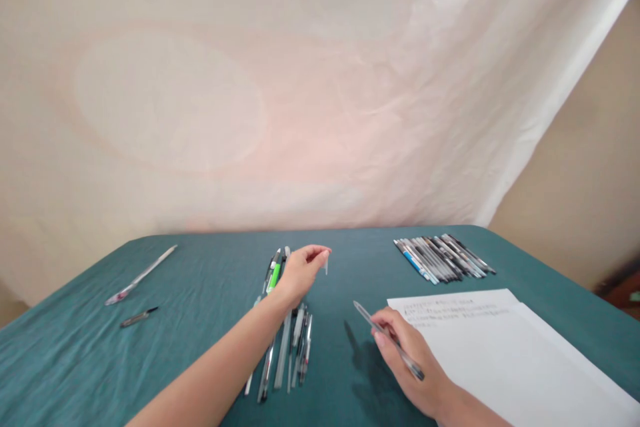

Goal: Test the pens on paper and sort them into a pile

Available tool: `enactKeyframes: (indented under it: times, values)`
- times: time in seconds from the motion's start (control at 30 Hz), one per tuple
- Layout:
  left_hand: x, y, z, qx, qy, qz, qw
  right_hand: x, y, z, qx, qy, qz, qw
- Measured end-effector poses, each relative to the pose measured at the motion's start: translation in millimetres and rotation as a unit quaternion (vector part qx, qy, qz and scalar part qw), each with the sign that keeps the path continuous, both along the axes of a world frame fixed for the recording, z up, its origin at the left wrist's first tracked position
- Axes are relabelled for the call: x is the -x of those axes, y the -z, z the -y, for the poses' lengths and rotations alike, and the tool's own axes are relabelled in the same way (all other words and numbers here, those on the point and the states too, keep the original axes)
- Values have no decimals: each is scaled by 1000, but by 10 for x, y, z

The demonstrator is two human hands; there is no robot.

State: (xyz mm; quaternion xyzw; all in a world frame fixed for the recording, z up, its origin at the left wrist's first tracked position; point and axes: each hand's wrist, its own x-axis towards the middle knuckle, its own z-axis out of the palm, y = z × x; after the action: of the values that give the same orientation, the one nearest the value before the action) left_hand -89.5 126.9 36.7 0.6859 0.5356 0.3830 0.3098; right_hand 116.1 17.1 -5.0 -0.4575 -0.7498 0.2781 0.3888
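The right hand [407,363] is closed around a pen [365,315], just left of the paper [500,360]. Farther left of the paper, the left hand [299,273] pinches a small clear piece [327,267] between its fingertips, above a loose pile of pens [287,353] on the surface [200,293]. A row of pens [443,258] lies behind the paper.

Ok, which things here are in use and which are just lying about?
In use: left hand pinching clear cap; right hand holding pen; scribbled paper.
Lying about: pen pile under left arm; pen row at far edge; two loose pens far left.
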Motion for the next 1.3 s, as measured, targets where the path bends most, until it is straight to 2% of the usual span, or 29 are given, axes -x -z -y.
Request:
enactKeyframes:
  times: [0.07, 0.13, 0.2, 0.3, 0.67, 0.87, 1.0, 1.17, 1.23, 1.3]
  values:
    - [-145, 86, 351, 66, 9, 144, 987, -4, -11, 0, -13, 1, -14, 1000]
    - [-290, 176, 673, 127, 34, 219, 967, -8, -19, -3, -26, 7, -26, 999]
    - [-407, 250, 914, 161, 42, 261, 951, -14, -22, -5, -30, 12, -38, 999]
    - [-497, 311, 1086, 182, 46, 285, 940, -26, -17, -5, -22, 16, -51, 998]
    - [-383, 345, 1042, 186, 78, 270, 942, -32, -1, -45, 34, 19, -92, 995]
    - [-383, 358, 1014, 214, 88, 332, 914, -47, 21, -99, 82, 23, -154, 984]
    - [-387, 386, 1026, 221, 69, 370, 900, -90, 75, -153, 135, 24, -280, 950]
    - [-384, 423, 1036, 225, 46, 415, 881, -161, 92, -217, 205, 7, -460, 864]
    - [-386, 433, 1038, 223, 41, 426, 876, -180, 87, -224, 217, 5, -496, 841]
    - [-392, 439, 1041, 221, 42, 427, 876, -187, 83, -219, 221, 4, -511, 831]
